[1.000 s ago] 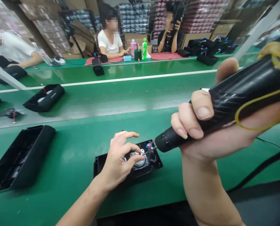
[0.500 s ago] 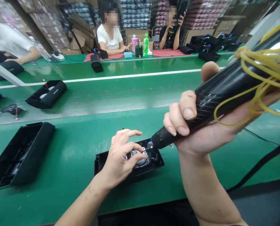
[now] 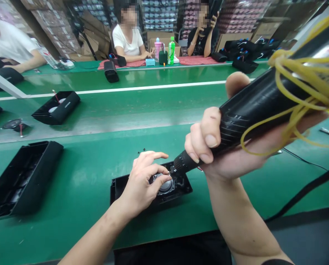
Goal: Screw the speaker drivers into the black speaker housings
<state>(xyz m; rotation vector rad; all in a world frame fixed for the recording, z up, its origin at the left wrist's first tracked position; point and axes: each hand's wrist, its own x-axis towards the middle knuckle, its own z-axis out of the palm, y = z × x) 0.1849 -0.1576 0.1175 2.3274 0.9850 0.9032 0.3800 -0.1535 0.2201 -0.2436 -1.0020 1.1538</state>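
Observation:
My right hand point(image 3: 216, 143) is wrapped round a black electric screwdriver point(image 3: 252, 106), tilted with its nose down to the left. Yellow rubber bands point(image 3: 299, 92) are wound about its upper body. The tip meets the inside of a black speaker housing point(image 3: 183, 186) lying on the green bench. A round speaker driver point(image 3: 164, 184) with a silver rim sits in that housing. Over the driver, my left hand point(image 3: 146, 178) pinches thumb and forefinger together beside the screwdriver's tip. Whatever is between those fingertips is too small to make out.
A larger black housing point(image 3: 28, 180) lies open at the left. Beyond it are another speaker housing point(image 3: 58, 107) and a loose driver point(image 3: 15, 125). Tiny black screws point(image 3: 144, 149) lie behind my left hand. Several people sit across the bench, near a green bottle point(image 3: 171, 51).
The screwdriver and my right hand have shifted left and slightly down, bringing the tip closer to my left fingertips. My left hand stays almost in place.

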